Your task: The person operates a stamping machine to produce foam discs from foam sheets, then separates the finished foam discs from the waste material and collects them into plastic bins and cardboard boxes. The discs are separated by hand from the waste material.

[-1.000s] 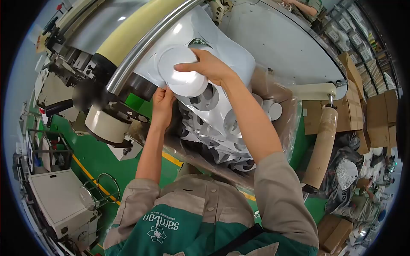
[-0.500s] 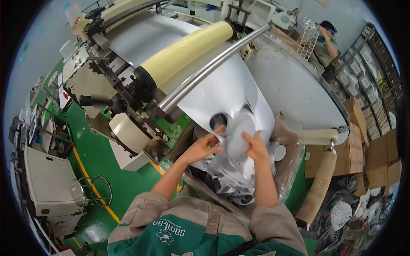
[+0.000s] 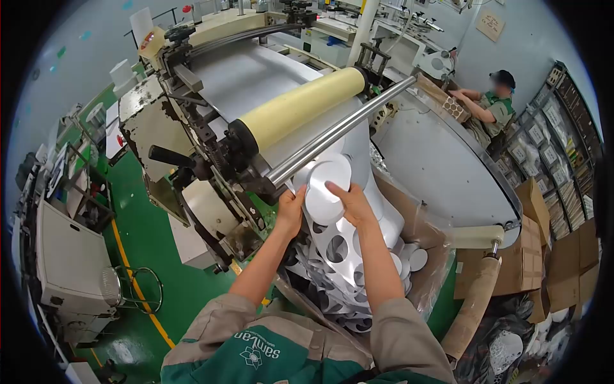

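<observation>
Round white discs [image 3: 328, 179] overlap in front of me, just below the steel bar. My right hand [image 3: 353, 203] grips them from the right, its thumb pressed on the upper face and its other fingers hidden beneath. At their left edge my left hand [image 3: 291, 210] is closed, with part of its fingers hidden behind the discs. Under both hands hangs a white sheet punched with round holes [image 3: 339, 246], which runs down into a plastic-lined box [image 3: 419, 224]. Cut sheet waste and a few loose discs [image 3: 418, 259] lie in that box.
A yellow roller [image 3: 307, 105] and a steel bar [image 3: 345, 128] cross the machine ahead. To the right stand a large grey panel [image 3: 441, 153], a brown roll [image 3: 473, 307] and cardboard boxes [image 3: 534, 249]. A stool [image 3: 144, 288] is at left. Another person [image 3: 489, 109] works at back right.
Both hands have moved up toward the steel bar with the discs. My left hand has gone from spread fingers to closed at their edge. The view has shifted, and the other person has lowered a honeycomb-like sheet.
</observation>
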Motion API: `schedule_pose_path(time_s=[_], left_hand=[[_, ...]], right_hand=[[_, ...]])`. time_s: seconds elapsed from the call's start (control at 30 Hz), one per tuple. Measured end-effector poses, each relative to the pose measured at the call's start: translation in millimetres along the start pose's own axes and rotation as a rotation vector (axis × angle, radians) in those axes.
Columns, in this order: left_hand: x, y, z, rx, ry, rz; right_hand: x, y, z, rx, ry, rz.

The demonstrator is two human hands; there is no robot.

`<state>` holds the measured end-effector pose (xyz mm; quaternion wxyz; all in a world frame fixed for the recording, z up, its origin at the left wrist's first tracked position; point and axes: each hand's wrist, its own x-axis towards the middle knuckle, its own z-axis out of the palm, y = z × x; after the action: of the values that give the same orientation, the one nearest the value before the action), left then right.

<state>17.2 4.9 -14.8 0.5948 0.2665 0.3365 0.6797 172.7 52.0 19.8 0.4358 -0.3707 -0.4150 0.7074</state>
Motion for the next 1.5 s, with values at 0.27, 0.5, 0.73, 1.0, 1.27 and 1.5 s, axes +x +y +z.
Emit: schedule_pose_path(time_s=[0.27, 0.5, 0.73, 1.0, 1.27, 1.5], left_hand=[[-8.1, 17.8, 0.0, 0.044, 0.045, -0.084], [18.2, -11.6, -7.7, 0.024, 0.185, 0.129], [-2.4, 13.0, -4.1, 0.068, 0.119, -0.087], [21.9, 36.1, 1.5, -0.075, 0.249, 0.172], [9.5, 8.5, 0.6, -0.157, 0.115, 0.046], [18.6, 35.7, 1.5, -0.146, 0.199, 0.015]], right_hand=[[-68.0, 77.2, -95.0, 0.799, 0.281, 0.016], [-33.8, -14.1, -10.5, 0.014, 0.136, -0.158], [9.7, 12.5, -17.7, -0.045, -0.026, -0.01], [-23.9, 1.0, -36.3, 0.265, 0.127, -0.172], [38.7, -9.9, 16.4, -0.149, -0.124, -0.021], [-33.4, 18.6, -29.5, 0.566, 0.203, -0.099]])
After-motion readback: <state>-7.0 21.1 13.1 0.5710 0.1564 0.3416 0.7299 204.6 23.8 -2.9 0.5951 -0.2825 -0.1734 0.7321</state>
